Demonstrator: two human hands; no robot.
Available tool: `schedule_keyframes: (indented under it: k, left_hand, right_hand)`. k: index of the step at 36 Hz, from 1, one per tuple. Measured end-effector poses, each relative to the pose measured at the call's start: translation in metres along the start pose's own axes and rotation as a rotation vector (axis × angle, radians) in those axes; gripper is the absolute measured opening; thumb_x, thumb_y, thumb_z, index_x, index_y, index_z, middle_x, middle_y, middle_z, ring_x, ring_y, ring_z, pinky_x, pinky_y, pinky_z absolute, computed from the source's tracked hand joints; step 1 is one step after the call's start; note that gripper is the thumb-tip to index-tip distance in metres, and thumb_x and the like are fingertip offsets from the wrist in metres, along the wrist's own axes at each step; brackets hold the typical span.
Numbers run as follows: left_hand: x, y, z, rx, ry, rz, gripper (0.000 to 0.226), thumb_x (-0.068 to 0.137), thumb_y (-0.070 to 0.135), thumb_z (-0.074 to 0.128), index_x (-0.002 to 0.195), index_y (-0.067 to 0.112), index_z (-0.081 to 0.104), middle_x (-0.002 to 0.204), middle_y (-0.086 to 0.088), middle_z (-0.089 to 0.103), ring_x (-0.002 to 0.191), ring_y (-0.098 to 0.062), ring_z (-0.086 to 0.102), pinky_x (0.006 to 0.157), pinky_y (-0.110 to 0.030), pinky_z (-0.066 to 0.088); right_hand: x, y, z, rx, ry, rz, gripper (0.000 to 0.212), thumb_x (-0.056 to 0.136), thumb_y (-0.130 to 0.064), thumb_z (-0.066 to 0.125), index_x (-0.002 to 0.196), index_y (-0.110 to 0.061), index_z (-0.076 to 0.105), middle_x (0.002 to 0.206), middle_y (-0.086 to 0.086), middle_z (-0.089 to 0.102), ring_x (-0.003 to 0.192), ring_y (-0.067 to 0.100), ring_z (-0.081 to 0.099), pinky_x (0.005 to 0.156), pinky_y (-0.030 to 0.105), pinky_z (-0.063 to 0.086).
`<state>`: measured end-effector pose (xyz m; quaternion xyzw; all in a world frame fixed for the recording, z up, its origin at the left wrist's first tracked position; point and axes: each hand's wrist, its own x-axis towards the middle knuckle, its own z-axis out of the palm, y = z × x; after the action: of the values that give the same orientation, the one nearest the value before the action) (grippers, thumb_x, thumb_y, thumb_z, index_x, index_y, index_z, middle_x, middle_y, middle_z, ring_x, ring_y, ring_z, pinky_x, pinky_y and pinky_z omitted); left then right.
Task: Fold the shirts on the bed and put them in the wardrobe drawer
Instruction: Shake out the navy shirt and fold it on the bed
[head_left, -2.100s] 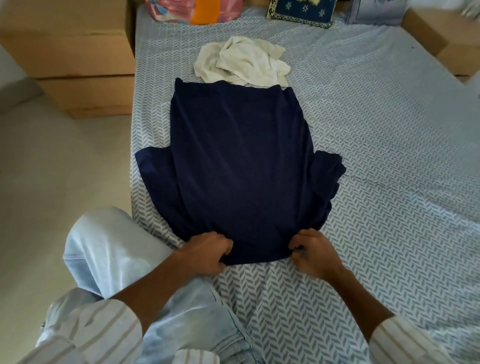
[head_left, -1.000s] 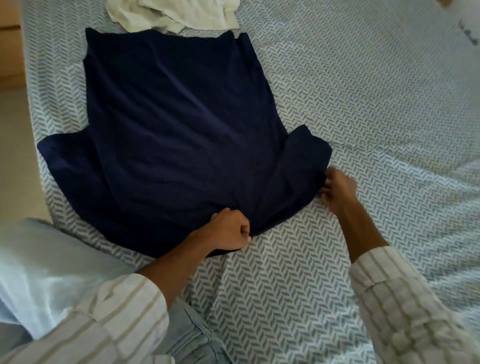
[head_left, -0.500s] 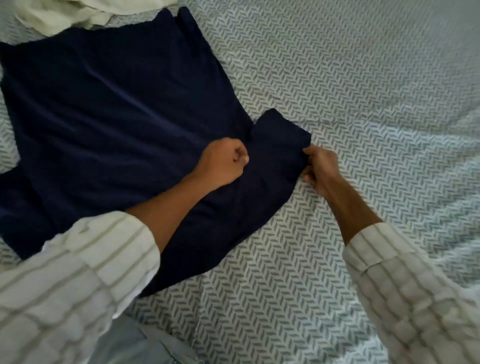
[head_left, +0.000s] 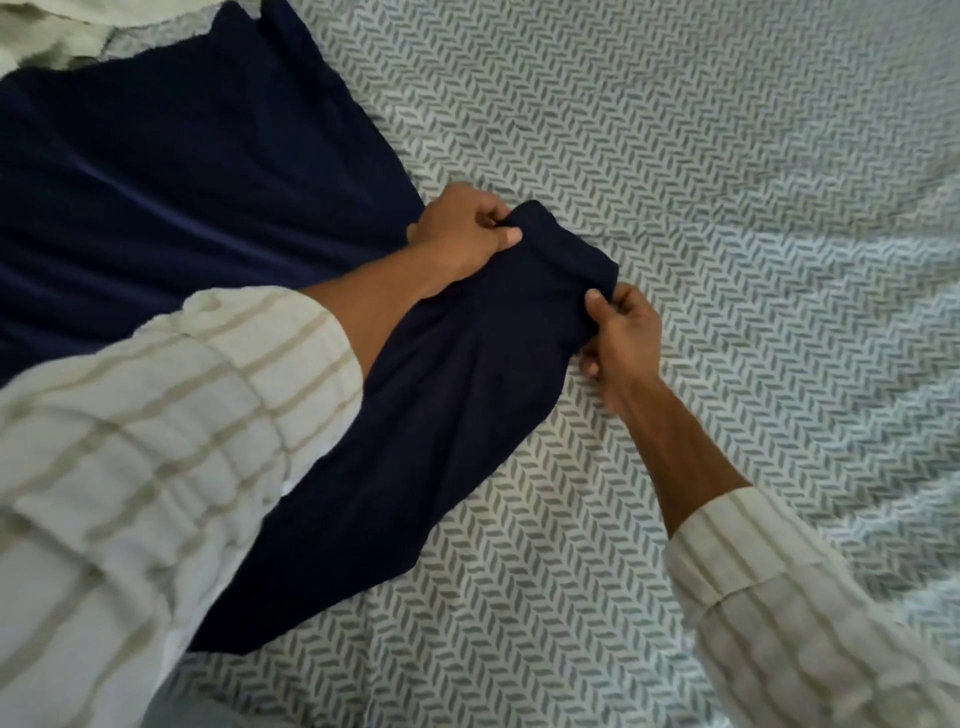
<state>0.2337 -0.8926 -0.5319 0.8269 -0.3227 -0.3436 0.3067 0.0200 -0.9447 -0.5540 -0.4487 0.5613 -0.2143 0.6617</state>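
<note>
Both hands pinch the navy shirt's (head_left: 171, 171) sleeve on the bed (head_left: 675, 156): left hand (head_left: 460, 236) fingers closed on its upper corner, right hand (head_left: 621, 340) on its outer edge

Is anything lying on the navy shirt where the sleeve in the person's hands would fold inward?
Nothing visible does. Both the left hand and right hand pinch the sleeve of the navy blue shirt, whose body lies bare. The crumpled cream garment sits at its far edge, off the fold path.
</note>
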Motion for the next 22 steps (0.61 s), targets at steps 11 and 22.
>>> schedule_keyframes:
  k: [11,22]
  left_hand:
    - [-0.039,-0.018,-0.02,-0.132,0.122,0.061,0.04,0.086,0.029,0.076,0.124,0.028,0.064,0.102,0.011,0.069,0.101,0.0,0.061,0.093,-0.02,0.048]
    - [-0.21,-0.144,-0.09,-0.112,0.332,-0.147,0.042,0.09,0.027,0.073,0.13,0.026,0.061,0.124,0.006,0.06,0.114,-0.01,0.056,0.094,-0.022,0.043]
  right_hand:
    - [0.005,0.003,0.004,-0.084,0.048,0.003,0.019,0.101,-0.024,0.059,0.085,-0.019,0.049,0.061,-0.002,0.049,0.041,0.011,0.041,0.033,0.022,0.03]
    - [-0.036,-0.013,0.007,-0.235,0.257,-0.036,0.028,0.093,-0.025,0.067,0.114,-0.014,0.053,0.104,0.005,0.06,0.078,0.023,0.07,0.053,0.038,0.061]
